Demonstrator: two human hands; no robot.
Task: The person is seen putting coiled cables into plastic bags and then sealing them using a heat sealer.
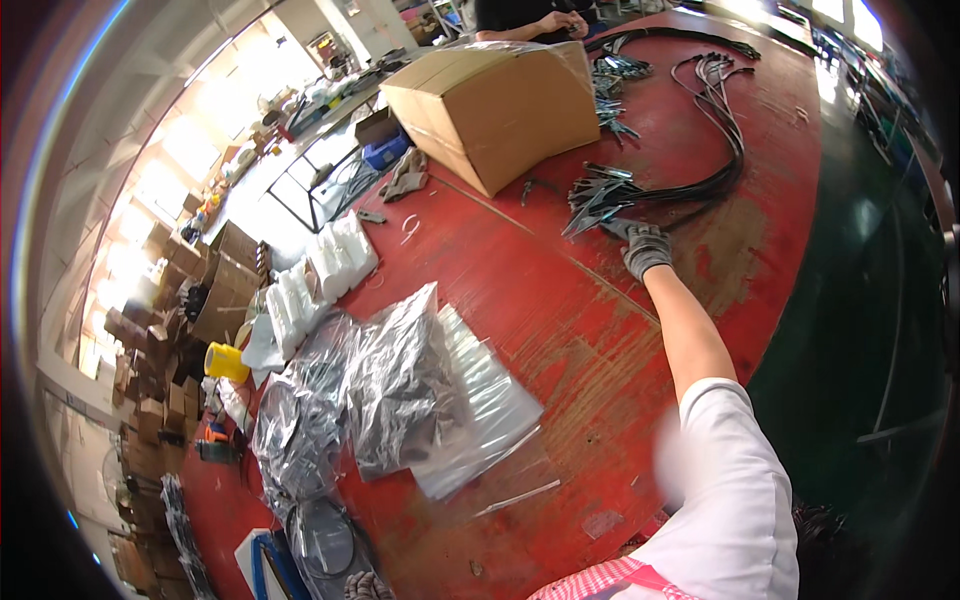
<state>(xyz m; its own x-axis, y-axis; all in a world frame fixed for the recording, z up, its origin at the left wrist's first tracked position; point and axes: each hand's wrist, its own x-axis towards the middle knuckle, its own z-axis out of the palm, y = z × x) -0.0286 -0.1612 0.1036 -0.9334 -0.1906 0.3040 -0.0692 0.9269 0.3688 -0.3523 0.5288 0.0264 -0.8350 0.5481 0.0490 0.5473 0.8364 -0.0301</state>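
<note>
Presently, a cable bundle (690,192) is lying right of upper centre in the frame, on a red table (570,340). Long dark leads (742,150) are running rightward together, then curving up toward paler, loose ends (715,64). At the left, flat silvery-blue tips (600,195) are fanning out untidily, catching light. The right hand (648,250), grey-gloved, is resting just below those tips, fingers curled; cannot tell whether it is grasping a lead or only touching one. The left hand (367,588), also gloved, is barely showing at the bottom edge, left of centre, near a clear bag (325,540); the frame is cutting it off, so cannot tell its hold. Overlapping tips are hiding one another. A carton (520,110), upper centre, is partly covering further metal pieces (615,75). Some milky blur is smudging the white sleeve (740,480), lower right.
</note>
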